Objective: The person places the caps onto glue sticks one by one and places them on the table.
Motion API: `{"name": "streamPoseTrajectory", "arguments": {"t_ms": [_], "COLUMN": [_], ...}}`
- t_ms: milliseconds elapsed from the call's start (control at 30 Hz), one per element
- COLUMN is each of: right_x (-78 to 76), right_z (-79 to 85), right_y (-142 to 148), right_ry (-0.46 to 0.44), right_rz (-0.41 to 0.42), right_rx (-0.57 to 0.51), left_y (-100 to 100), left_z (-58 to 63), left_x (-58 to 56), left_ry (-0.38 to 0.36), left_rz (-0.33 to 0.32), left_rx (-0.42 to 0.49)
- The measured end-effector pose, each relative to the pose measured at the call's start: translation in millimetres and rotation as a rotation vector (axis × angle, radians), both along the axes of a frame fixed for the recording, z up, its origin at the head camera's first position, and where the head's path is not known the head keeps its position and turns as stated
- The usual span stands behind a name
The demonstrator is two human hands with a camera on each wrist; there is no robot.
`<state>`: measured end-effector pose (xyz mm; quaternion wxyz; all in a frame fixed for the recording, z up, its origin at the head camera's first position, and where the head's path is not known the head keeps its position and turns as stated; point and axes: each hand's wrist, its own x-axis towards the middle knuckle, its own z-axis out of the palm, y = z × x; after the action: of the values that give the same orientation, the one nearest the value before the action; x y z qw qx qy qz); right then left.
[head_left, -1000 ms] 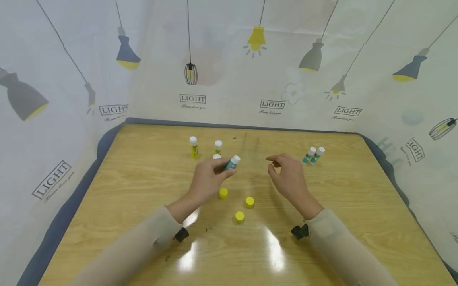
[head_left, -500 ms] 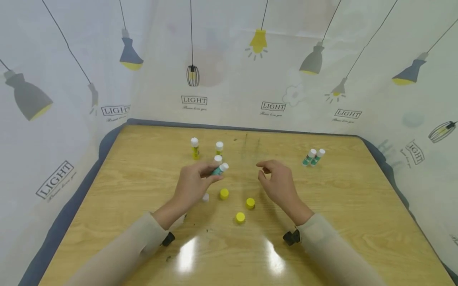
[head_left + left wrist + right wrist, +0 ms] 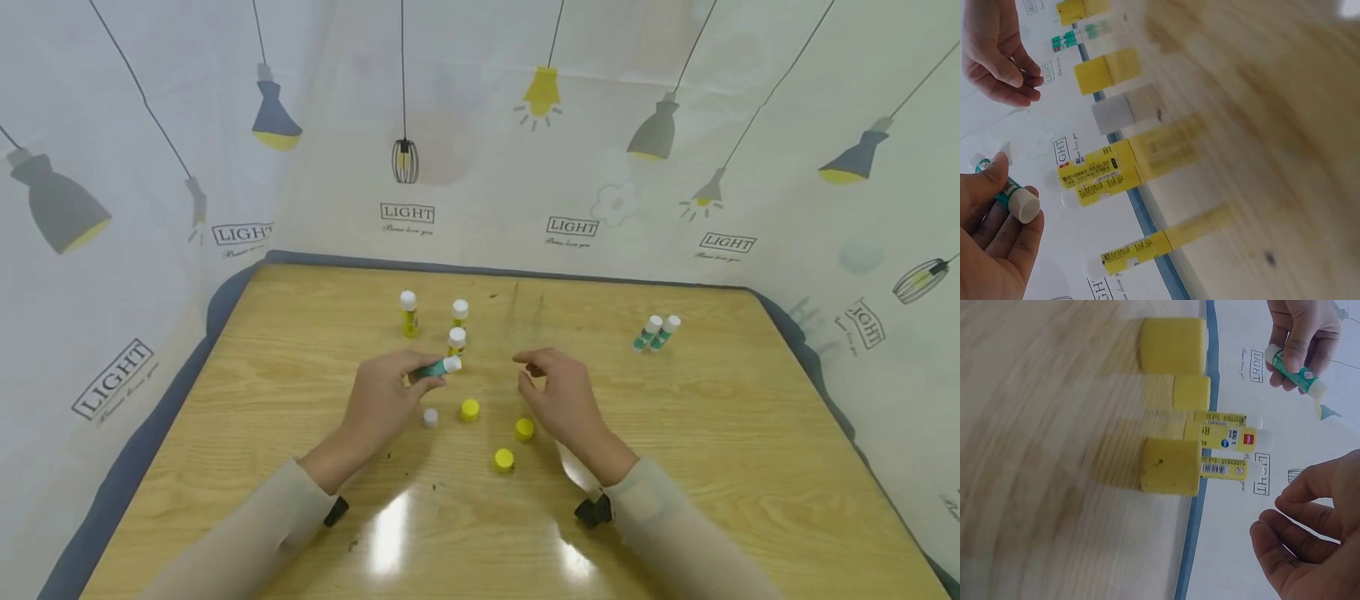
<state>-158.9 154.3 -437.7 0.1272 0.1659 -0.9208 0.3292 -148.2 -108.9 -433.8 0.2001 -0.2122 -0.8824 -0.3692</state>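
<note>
My left hand (image 3: 378, 398) pinches a green glue stick (image 3: 432, 369) with white ends, tilted and raised above the table. In the left wrist view its white end (image 3: 1024, 207) points away from the palm. My right hand (image 3: 564, 398) hovers to the right with loosely bent fingers and nothing between them. Three yellow glue sticks with white tops stand beyond my left hand: one at the left (image 3: 408, 315), one behind (image 3: 460, 312) and one nearer (image 3: 457, 341). Below the hands lie a small white cap (image 3: 431, 417) and yellow caps (image 3: 470, 410), (image 3: 524, 429), (image 3: 503, 460).
Two more green glue sticks (image 3: 648, 332) with white tops stand side by side at the right of the wooden table (image 3: 750, 433). A light cloth printed with lamps (image 3: 487, 167) surrounds the table's back and sides.
My left hand has moved left and down with the green glue stick, uncovering the white cap and the nearer yellow stick. My right hand has moved left and slightly down.
</note>
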Motion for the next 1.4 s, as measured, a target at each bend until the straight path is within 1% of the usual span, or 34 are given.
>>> {"name": "streamPoseTrajectory", "arguments": {"t_ms": [133,300,500,600,767,867,933,1100,1167,1267,1400], "right_x": [2.7,5.5,9.0,9.5,11.5,13.7,14.2,12.5,11.9,11.5,10.2], "right_z": [0.2,1.1,1.2,2.0,5.7,8.0,7.8,2.2,-0.3,-3.0,-5.4], "right_y": [-5.4,-12.3,-22.4,-28.7,-42.7,-52.7,-59.7,-76.7,-82.4,-88.5,-92.4], "right_ry": [-0.007,-0.032,-0.063,-0.084,-0.125,-0.132,-0.101,0.061,0.096,0.095,0.05], "right_rz": [0.014,0.029,0.057,0.077,0.131,0.188,0.246,0.446,0.512,0.568,0.601], "right_rx": [-0.007,-0.007,0.002,0.037,0.096,0.151,0.218,0.369,0.408,0.466,0.511], "left_y": [-8.0,-15.8,-21.8,-23.8,-27.4,-29.5,-30.7,-33.1,-33.8,-34.8,-36.2], "left_z": [-0.3,3.4,1.2,0.3,0.2,0.7,1.5,4.1,4.7,4.6,3.8], "left_x": [-0.5,-0.3,0.1,1.6,4.3,4.9,5.5,7.5,8.5,9.5,9.4], "left_ry": [0.056,0.089,0.087,0.082,0.071,0.069,0.07,0.057,0.044,0.025,0.005], "left_rz": [0.017,0.037,0.058,0.073,0.092,0.097,0.101,0.11,0.111,0.112,0.111], "left_rx": [-0.056,-0.109,-0.15,-0.161,-0.167,-0.169,-0.17,-0.165,-0.162,-0.158,-0.151]}}
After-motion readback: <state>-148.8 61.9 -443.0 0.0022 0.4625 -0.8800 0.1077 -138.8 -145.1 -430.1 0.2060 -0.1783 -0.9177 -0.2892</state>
